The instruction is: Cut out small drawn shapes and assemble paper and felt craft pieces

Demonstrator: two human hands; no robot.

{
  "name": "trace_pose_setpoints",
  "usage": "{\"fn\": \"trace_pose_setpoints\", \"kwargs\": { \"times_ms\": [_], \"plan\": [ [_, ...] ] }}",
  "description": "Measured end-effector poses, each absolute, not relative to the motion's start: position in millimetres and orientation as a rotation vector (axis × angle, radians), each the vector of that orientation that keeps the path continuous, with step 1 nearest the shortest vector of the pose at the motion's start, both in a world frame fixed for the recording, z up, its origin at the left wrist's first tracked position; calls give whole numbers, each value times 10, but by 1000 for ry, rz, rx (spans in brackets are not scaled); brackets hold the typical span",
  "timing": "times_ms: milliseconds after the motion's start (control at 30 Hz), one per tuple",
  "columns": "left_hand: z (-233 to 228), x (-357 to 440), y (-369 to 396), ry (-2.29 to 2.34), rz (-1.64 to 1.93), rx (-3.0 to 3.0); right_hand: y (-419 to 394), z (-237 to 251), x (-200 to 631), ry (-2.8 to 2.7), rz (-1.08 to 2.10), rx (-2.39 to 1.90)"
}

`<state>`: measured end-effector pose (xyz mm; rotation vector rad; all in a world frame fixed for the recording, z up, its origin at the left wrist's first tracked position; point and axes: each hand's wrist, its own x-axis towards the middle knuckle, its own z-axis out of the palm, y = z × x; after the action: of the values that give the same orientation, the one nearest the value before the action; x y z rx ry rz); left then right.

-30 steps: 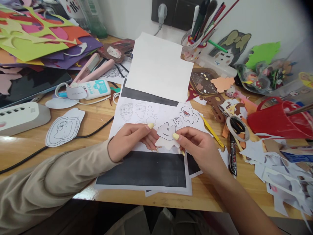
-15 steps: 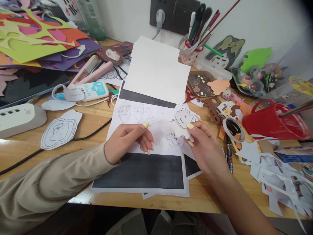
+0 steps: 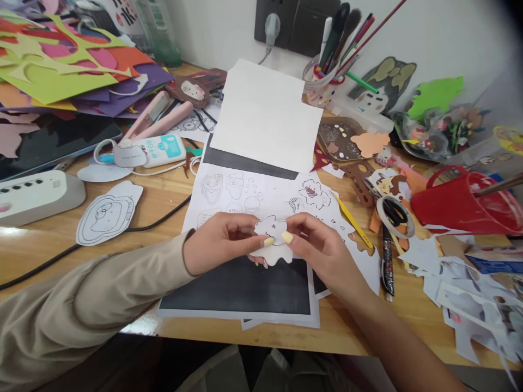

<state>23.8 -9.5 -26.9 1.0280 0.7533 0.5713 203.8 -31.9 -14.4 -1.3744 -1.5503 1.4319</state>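
Item: paper cutout (image 3: 273, 235), a small white cloud-edged figure with a drawn face. Location: held just above the printed sheet (image 3: 245, 190) at the desk's (image 3: 49, 239) front. Left hand (image 3: 223, 245) and right hand (image 3: 316, 247) each pinch it between thumb and fingers, near its middle. Judged feather-light, limp, easily creased or torn; best gripped by its edges. Face upward; long axis apparently top-to-bottom, toward the wall.
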Motion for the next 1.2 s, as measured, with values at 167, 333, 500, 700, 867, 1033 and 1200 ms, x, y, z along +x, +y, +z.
{"fn": "trace_pose_setpoints", "kwargs": {
  "times_ms": [167, 333, 500, 700, 867, 1033, 1200],
  "plan": [
    [-274, 264, -109, 819, 505, 1052, -316, -175, 2054, -1565, 1257, -1355],
    [-237, 271, -106, 909, 512, 1112, -258, -207, 2172, -1126, 1096, -1331],
    [-201, 250, -87, 1052, 465, 1200, -227, -189, 2206, -1032, 1139, -1287],
    [-205, 198, -73, 1184, 712, 1773, -243, -186, 2198, -1074, 1152, -1335],
    [-210, 204, -75, 1014, 734, 1490, -272, -159, 2178, -1296, 1205, -1390],
    [-241, 256, -109, 790, 515, 1102, -320, -119, 2085, -1698, 1303, -1422],
    [-238, 257, -97, 853, 495, 1021, -338, -155, 2043, -1860, 745, -1394]
  ]
}}
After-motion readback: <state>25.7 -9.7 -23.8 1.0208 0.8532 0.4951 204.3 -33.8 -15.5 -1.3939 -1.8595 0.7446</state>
